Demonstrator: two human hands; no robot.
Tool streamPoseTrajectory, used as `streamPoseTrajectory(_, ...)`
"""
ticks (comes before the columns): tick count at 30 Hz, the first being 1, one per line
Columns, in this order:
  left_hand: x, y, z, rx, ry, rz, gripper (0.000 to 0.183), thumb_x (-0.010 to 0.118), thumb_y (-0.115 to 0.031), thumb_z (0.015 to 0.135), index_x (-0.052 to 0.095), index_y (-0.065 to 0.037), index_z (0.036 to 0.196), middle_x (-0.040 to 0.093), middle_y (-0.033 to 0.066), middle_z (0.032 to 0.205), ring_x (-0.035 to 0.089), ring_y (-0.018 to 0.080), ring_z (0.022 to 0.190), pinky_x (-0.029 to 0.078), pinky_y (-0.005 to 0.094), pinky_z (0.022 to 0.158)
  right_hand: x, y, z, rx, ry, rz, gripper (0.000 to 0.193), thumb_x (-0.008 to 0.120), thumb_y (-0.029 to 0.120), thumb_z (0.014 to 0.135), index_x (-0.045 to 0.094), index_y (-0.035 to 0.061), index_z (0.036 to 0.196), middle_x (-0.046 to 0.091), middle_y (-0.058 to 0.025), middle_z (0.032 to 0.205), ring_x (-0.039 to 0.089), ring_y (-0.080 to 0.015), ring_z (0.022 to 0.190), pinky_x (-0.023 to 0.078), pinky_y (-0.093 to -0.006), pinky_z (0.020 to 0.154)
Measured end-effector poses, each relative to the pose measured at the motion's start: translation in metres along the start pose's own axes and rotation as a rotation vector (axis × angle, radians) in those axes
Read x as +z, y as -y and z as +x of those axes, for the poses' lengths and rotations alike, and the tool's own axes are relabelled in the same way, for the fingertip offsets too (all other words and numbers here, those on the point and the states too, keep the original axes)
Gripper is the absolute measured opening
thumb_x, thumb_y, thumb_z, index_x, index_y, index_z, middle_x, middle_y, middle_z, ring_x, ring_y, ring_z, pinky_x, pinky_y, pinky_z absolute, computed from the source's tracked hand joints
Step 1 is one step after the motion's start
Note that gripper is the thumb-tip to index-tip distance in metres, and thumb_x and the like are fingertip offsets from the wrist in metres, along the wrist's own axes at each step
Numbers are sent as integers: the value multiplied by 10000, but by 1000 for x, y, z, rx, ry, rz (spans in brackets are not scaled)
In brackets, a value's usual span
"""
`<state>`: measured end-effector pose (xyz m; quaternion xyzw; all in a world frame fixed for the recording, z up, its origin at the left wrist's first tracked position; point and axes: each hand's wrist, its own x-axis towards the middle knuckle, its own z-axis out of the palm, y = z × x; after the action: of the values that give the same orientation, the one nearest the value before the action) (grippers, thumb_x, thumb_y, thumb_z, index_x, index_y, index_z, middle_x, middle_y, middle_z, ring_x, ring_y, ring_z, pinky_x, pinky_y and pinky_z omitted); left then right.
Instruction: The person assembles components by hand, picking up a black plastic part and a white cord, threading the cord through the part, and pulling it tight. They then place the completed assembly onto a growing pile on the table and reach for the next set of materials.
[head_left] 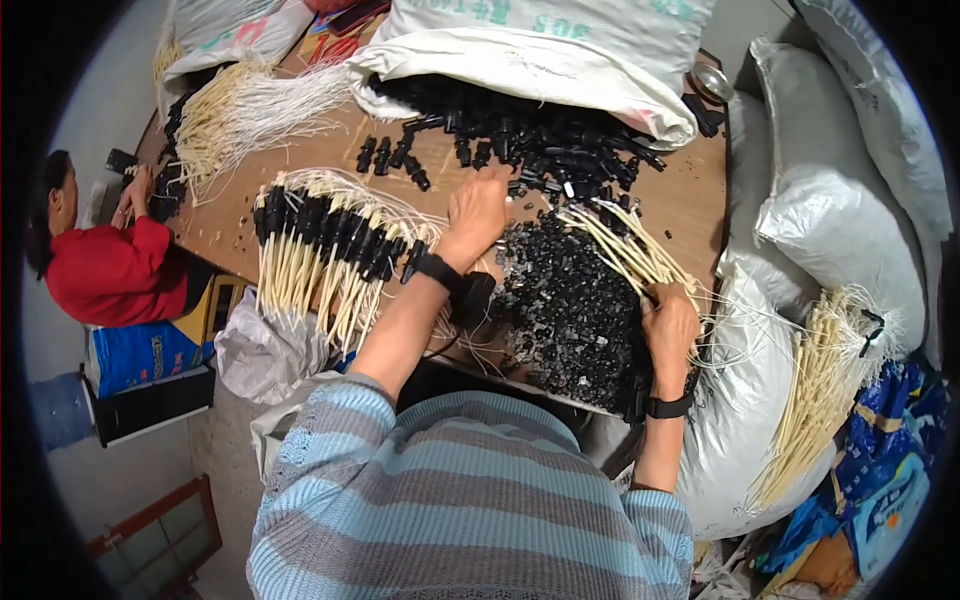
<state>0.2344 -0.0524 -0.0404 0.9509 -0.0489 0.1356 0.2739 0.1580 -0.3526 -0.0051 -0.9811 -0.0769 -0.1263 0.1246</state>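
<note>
My right hand (671, 325) is closed around the lower end of a bundle of cream-sleeved wires (625, 245), which fans out up and to the left. Thin white strands trail from it to the right. Fingers curled, my left hand (478, 212) is at the near edge of a spread of black plastic cylindrical parts (570, 145); whatever its fingertips hold is hidden. Between my hands lies a wide heap of small, shiny black pieces (570, 310). Left of my left wrist is a row of cream wires with black cylinders fitted on them (335, 235).
A white woven sack (540, 50) opens onto the table (310, 145) at the back. Loose white-and-cream wires (235, 115) lie far left. Stuffed sacks (840, 190) crowd the right side, with another wire bundle (815, 390) on them. A person in red (115, 265) works at the left edge.
</note>
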Motion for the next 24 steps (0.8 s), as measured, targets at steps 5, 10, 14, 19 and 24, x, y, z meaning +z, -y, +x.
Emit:
streamPoseTrajectory(5, 13, 7, -1, -27, 159, 22, 382, 661, -54, 739, 625, -56, 1119, 664, 186, 863, 641, 371, 839, 510, 429, 720, -2, -9, -4, 52, 140, -21, 102, 686, 71, 701, 635, 58, 788, 618, -136, 815, 594, -327, 774, 432, -409, 692)
streamPoseTrajectory(10, 3, 7, -33, -212, 36, -501, 190, 601, 7, 764, 588, -15, 952, 615, 46, 868, 601, 150, 736, 474, 255, 645, -26, 30, -1, -215, -149, -64, 165, 689, 74, 746, 577, 52, 865, 641, -99, 992, 574, -289, 835, 366, -403, 821)
streamPoseTrajectory(14, -1, 1, -60, -367, 56, -1242, 209, 522, 58, 824, 571, 36, 1025, 624, 72, 962, 622, 99, 818, 512, 193, 728, -22, 47, -12, -40, 132, 390, 71, 631, 95, 838, 594, 62, 889, 633, -116, 810, 601, -279, 639, 457, -356, 589)
streamPoseTrajectory(19, -17, -4, -70, -478, 146, -1309, 343, 484, 82, 836, 567, 59, 1168, 643, 98, 1035, 641, 124, 878, 539, 229, 777, -20, 57, -21, 1, 164, 578, 90, 648, 134, 863, 654, 63, 917, 562, -97, 597, 549, -209, 486, 419, -311, 476)
streamPoseTrajectory(24, -25, -6, -78, -520, 193, -1325, 345, 542, 79, 807, 600, 41, 1146, 652, 100, 1054, 648, 139, 910, 539, 229, 780, -24, 53, -29, -67, 241, 733, 105, 676, 90, 843, 687, 11, 911, 537, -31, 598, 456, -85, 511, 360, -243, 479)
